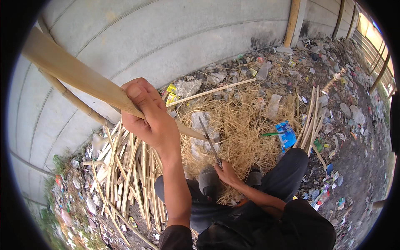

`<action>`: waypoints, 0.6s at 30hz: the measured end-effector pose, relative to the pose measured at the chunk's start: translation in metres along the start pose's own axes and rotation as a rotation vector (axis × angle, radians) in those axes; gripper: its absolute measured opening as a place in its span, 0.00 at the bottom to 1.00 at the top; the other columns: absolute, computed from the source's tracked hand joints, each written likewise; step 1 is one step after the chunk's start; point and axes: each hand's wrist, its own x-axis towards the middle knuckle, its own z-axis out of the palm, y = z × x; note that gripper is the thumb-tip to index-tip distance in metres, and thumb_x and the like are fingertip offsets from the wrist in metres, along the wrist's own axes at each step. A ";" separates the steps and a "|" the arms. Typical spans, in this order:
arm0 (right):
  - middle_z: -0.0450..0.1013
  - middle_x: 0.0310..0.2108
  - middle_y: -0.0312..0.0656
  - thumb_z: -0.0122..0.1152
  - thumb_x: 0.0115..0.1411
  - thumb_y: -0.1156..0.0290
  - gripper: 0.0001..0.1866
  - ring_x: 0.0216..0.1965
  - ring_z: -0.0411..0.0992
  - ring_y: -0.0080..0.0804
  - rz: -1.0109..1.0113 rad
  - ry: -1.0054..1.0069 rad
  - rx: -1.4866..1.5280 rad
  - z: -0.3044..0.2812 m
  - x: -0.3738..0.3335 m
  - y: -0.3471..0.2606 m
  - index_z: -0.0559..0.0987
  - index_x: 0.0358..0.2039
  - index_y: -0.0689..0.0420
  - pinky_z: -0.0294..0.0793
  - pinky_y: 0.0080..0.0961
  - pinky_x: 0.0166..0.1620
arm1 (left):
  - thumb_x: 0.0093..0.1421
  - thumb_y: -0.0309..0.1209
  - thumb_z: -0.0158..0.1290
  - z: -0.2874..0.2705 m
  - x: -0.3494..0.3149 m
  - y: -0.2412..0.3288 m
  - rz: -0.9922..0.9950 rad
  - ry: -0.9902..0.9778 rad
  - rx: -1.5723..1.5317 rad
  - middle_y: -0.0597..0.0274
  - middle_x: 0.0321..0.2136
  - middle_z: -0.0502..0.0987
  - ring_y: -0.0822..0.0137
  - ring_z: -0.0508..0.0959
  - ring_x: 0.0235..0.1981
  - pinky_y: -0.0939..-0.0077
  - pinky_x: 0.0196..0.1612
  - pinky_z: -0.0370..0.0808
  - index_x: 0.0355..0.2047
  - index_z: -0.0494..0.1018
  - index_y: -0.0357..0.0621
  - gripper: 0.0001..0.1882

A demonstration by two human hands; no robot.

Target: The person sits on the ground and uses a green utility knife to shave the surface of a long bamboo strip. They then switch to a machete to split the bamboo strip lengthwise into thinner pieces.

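Observation:
My left hand (146, 112) is closed round a long pale bamboo strip (79, 75), which slants from the upper left down toward the middle. The strip's lower end lies over a whitish stone block (200, 121). In my right hand (227, 171) is a long narrow-bladed knife (211, 142), gripped by its handle. Its blade points up and away, crossing close to the strip's lower end; whether the two touch, I cannot tell. Thin bamboo shavings (241, 125) lie heaped around the block and near my feet.
Split bamboo strips (133, 179) are piled at my left, and a smaller bundle (310, 121) lies at my right. One strip (212, 91) lies beyond the shavings. A concrete panel wall (187, 37) stands ahead. A blue plastic wrapper (286, 134) and scattered litter cover the ground.

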 end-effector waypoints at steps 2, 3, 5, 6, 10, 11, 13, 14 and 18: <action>0.70 0.20 0.35 0.57 0.75 0.60 0.16 0.19 0.70 0.23 0.053 0.012 0.048 0.004 -0.003 -0.005 0.75 0.36 0.61 0.69 0.29 0.24 | 0.80 0.38 0.46 -0.002 0.000 0.002 -0.015 0.026 0.028 0.69 0.19 0.66 0.84 0.58 0.16 0.83 0.19 0.50 0.32 0.70 0.37 0.20; 0.70 0.20 0.36 0.57 0.75 0.60 0.16 0.19 0.70 0.23 -0.036 0.052 0.041 0.004 -0.005 -0.019 0.75 0.36 0.62 0.69 0.30 0.24 | 0.80 0.38 0.46 -0.002 0.000 0.003 -0.029 0.035 0.043 0.69 0.19 0.66 0.84 0.58 0.16 0.83 0.19 0.50 0.32 0.70 0.37 0.20; 0.71 0.20 0.37 0.56 0.75 0.61 0.16 0.19 0.70 0.23 -0.225 0.131 0.027 0.004 -0.002 -0.048 0.76 0.36 0.62 0.69 0.31 0.25 | 0.80 0.40 0.46 0.000 0.002 0.000 -0.021 0.052 0.059 0.71 0.19 0.64 0.84 0.57 0.16 0.82 0.19 0.48 0.32 0.70 0.38 0.21; 0.71 0.20 0.37 0.56 0.75 0.61 0.16 0.19 0.70 0.24 -0.286 0.138 0.056 0.004 -0.002 -0.056 0.76 0.36 0.63 0.69 0.32 0.25 | 0.80 0.42 0.46 0.002 0.002 -0.003 0.001 0.059 0.061 0.72 0.18 0.62 0.84 0.55 0.16 0.81 0.19 0.47 0.31 0.70 0.40 0.22; 0.69 0.18 0.38 0.55 0.75 0.61 0.18 0.18 0.70 0.28 -0.362 0.211 -0.227 0.005 0.011 -0.007 0.77 0.34 0.63 0.67 0.34 0.25 | 0.80 0.38 0.46 0.017 0.000 -0.009 0.027 0.029 0.074 0.71 0.18 0.65 0.84 0.58 0.17 0.82 0.19 0.50 0.32 0.72 0.36 0.20; 0.68 0.17 0.38 0.55 0.75 0.61 0.18 0.18 0.70 0.29 -0.335 0.228 -0.395 0.004 0.014 0.015 0.77 0.32 0.63 0.67 0.35 0.25 | 0.80 0.38 0.46 0.019 0.001 -0.007 0.014 0.027 0.063 0.71 0.18 0.64 0.84 0.58 0.17 0.82 0.19 0.50 0.32 0.72 0.36 0.20; 0.68 0.18 0.37 0.55 0.75 0.61 0.18 0.18 0.70 0.31 0.158 0.058 -0.176 -0.010 0.002 0.017 0.77 0.33 0.63 0.67 0.35 0.26 | 0.80 0.38 0.47 0.007 0.005 -0.007 -0.003 0.035 0.071 0.71 0.18 0.64 0.84 0.58 0.17 0.82 0.19 0.49 0.33 0.72 0.36 0.20; 0.68 0.18 0.37 0.55 0.75 0.60 0.18 0.17 0.70 0.31 0.403 -0.027 -0.067 -0.017 -0.004 0.013 0.77 0.34 0.63 0.67 0.35 0.26 | 0.80 0.39 0.46 0.004 0.006 -0.007 -0.002 0.026 0.074 0.71 0.18 0.64 0.84 0.58 0.17 0.82 0.19 0.49 0.33 0.72 0.37 0.20; 0.67 0.19 0.36 0.54 0.76 0.61 0.17 0.19 0.70 0.28 -0.040 0.034 -0.001 -0.019 -0.006 -0.022 0.75 0.36 0.64 0.69 0.34 0.24 | 0.80 0.38 0.46 -0.001 0.009 -0.005 -0.021 0.061 0.070 0.70 0.19 0.65 0.84 0.58 0.16 0.83 0.19 0.49 0.33 0.71 0.37 0.20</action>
